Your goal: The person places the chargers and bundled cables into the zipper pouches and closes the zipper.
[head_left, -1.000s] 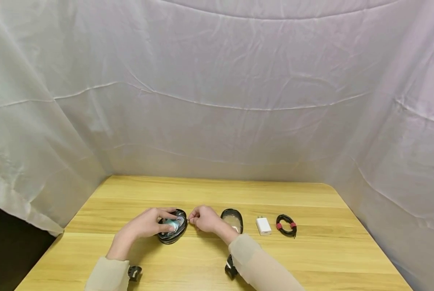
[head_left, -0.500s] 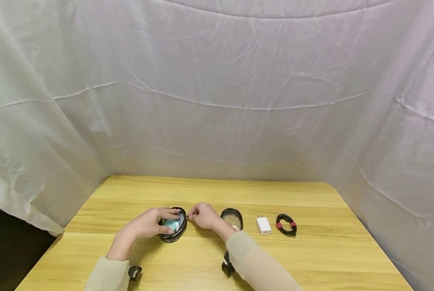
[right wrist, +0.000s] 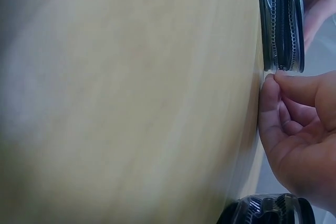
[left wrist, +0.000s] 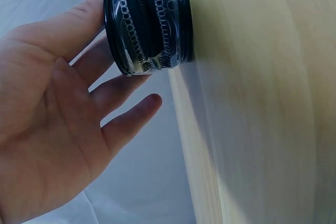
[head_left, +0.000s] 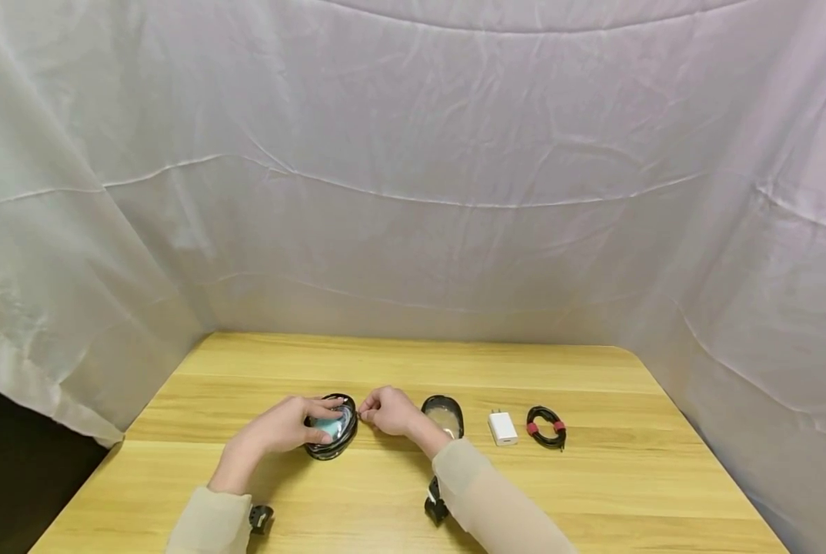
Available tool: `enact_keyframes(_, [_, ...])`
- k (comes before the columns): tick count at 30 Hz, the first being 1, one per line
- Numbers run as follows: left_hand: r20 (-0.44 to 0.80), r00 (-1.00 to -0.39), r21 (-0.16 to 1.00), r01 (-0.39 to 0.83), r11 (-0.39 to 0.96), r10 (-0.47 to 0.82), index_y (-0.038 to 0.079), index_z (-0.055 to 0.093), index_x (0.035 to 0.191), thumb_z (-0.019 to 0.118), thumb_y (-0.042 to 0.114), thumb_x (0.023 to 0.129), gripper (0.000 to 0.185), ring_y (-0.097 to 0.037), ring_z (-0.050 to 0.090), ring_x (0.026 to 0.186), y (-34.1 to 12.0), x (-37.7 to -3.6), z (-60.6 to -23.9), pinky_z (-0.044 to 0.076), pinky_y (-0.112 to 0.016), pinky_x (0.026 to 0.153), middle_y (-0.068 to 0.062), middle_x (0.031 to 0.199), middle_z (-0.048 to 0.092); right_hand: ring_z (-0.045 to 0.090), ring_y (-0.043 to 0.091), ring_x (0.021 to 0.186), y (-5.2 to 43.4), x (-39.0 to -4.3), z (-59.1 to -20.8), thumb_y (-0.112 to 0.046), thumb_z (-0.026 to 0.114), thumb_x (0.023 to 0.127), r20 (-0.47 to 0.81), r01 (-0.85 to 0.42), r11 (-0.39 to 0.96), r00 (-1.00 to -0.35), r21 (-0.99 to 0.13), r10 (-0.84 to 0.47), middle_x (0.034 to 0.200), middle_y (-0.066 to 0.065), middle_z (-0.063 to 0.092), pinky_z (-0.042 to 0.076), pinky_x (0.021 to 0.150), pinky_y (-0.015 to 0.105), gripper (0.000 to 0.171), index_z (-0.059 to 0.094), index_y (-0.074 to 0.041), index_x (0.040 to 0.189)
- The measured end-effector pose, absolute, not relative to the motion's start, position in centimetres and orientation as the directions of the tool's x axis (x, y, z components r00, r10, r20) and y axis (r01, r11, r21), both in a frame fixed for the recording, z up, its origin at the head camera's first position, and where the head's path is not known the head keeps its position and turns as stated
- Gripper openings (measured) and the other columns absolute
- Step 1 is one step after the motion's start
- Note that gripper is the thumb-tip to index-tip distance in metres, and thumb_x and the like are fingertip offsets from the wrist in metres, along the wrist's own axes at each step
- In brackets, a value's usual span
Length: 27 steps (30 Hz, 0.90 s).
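A: Report the position of the zip pouch [head_left: 331,429] and the condition of both hands

B: The zip pouch is a round black case with a clear face; something teal shows inside it. It rests on the wooden surface [head_left: 593,492], near the front edge and left of centre. The left hand [head_left: 281,427] lies against the pouch's left side with fingers relaxed and nearly straight, fingertips over the top. In the left wrist view, the left hand's fingers [left wrist: 126,124] are spread and only lightly bent beside the pouch's zip track [left wrist: 149,19]

A: And the right hand?

B: The right hand [head_left: 385,412] is just right of the pouch. Its fingers are curled and its fingertips [right wrist: 273,80] are pinched together at the pouch's rim, at the end of the zip. What they pinch is too small to identify; it appears to be the zip pull

A: List the other items relative to the pouch

B: Just right of the pouch, behind the right wrist, lies a second pouch [head_left: 444,414] of the same kind. Further right sits a white charger [head_left: 502,428], then a coiled black cable [head_left: 545,428] with red ties, well apart from the pouch. A white cloth backdrop [head_left: 413,169] hangs behind and to both sides of the surface
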<state>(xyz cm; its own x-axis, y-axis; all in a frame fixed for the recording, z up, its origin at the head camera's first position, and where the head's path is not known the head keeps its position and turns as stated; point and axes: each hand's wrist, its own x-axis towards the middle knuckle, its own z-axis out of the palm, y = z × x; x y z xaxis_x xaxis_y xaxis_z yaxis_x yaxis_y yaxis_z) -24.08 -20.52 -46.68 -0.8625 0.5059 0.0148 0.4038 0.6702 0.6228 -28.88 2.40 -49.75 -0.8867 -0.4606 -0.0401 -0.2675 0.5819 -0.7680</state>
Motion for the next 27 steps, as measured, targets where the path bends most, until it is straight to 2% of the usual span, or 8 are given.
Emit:
enact_keyframes(17, [-0.004,-0.884,0.628,0.362,0.689,0.468,0.006,0.074,0.127,0.082,0.018,0.086,0.044,-0.048,0.048,0.139,-20.14,-23.96,-46.81,0.040,-0.064,0.113,-0.009,0.150,0.058,0.057,0.009,0.070,2.57,-28.67,-49.69,-0.004,0.068,0.098,-0.043,-0.310,0.622,-0.873,-0.719,-0.485,0.079,0.000,0.066,0.050,0.067,0.026,0.009,0.074,-0.006,0.093])
enact_keyframes(27, [-0.004,-0.887,0.638,0.353,0.684,0.462,0.004,0.074,0.126,0.082,0.015,0.086,0.043,-0.049,0.049,0.138,-20.03,-23.89,-46.77,0.041,-0.063,0.112,-0.011,0.148,0.059,0.057,0.010,0.067,2.81,-28.12,-49.38,-0.003,0.067,0.099,-0.077,-0.284,0.600,-0.861,-0.748,-0.504,0.078,0.002,0.064,0.047,0.057,0.022,0.009,0.072,-0.003,0.092])
